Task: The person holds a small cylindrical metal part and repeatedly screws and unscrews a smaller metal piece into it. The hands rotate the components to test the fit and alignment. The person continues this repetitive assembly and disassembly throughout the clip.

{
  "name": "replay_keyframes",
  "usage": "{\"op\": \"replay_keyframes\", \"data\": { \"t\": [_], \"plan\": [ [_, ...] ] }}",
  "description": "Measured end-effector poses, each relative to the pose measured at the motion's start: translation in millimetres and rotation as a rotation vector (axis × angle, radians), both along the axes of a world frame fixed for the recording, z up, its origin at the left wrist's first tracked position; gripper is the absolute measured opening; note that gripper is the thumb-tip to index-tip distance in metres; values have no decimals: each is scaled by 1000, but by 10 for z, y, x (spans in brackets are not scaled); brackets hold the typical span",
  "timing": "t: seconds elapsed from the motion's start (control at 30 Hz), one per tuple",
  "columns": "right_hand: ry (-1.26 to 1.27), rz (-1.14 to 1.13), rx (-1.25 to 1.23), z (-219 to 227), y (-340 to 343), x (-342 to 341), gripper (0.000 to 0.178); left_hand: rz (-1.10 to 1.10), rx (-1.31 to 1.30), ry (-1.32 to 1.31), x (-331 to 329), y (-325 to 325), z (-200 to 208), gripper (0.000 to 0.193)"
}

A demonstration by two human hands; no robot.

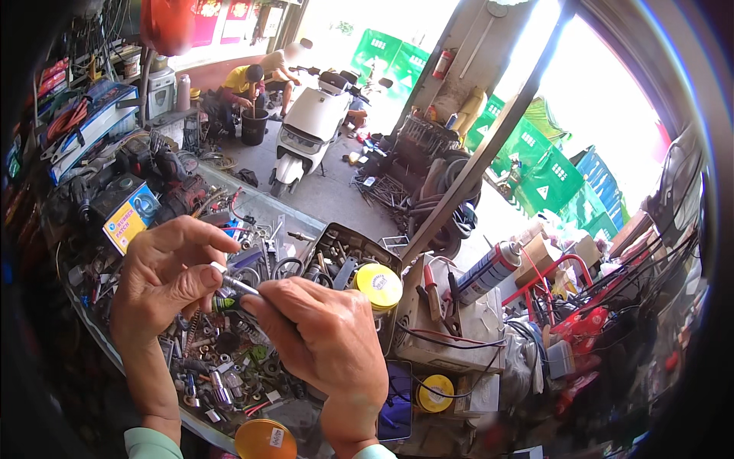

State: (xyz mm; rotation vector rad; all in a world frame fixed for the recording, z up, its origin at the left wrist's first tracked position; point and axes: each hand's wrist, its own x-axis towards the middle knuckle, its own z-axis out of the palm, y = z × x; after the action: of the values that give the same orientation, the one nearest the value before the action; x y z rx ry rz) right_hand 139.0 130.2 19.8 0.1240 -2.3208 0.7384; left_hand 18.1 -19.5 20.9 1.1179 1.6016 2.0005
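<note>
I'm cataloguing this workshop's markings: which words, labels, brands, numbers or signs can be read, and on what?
I won't copy wording:
Blue-and-yellow box: large lettering, readable.
Spray can: print, mostly too small.
Upper yellow lid, lower yellow lid: small print, too blurred.
Amber lid: white label, too blurred.
Green sheeting: white characters too small; triangular sign.
Pink posters: too blurred.
Metal rod in the right hand: none visible.

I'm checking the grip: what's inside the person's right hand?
A slim silver rod juts from the right hand toward the left hand; the curled fingers cover its other end, so that cannot be seen.
</note>
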Motion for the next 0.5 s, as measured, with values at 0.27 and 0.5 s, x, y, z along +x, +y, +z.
{"op": "replay_keyframes", "data": {
  "t": [0.27, 0.5],
  "plan": [
    [-62, -33, 64, 87, -28, 24, 16, 3, -115, 0, -40, -9, 63, 34],
    [-68, -10, -15, 23, 46, -28, 11, -97, -9, -29, -40, 0, 24, 30]
  ]
}}
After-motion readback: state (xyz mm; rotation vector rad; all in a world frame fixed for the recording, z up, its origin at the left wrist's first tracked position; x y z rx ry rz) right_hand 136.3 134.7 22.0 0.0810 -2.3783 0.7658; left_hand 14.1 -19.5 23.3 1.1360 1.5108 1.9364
